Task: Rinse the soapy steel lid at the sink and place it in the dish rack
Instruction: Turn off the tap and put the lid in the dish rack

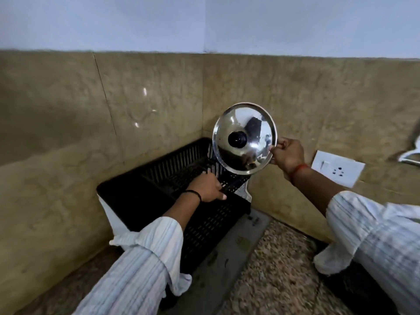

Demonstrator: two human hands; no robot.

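The round steel lid (244,137) with a black knob is held up on edge, its top facing me, above the right end of the rack. My right hand (287,154) pinches its right rim. The black slatted plastic dish rack (136,201) sits in the corner of the counter, with a white cloth under it. My left hand (208,187) grips the rack's near right rim, fingers curled over the edge. No soap shows on the lid.
Tan marble walls close the corner behind and left of the rack. A white switch-and-socket plate (337,168) sits on the right wall, a metal fitting (411,155) beyond it. Speckled granite counter (279,269) lies in front.
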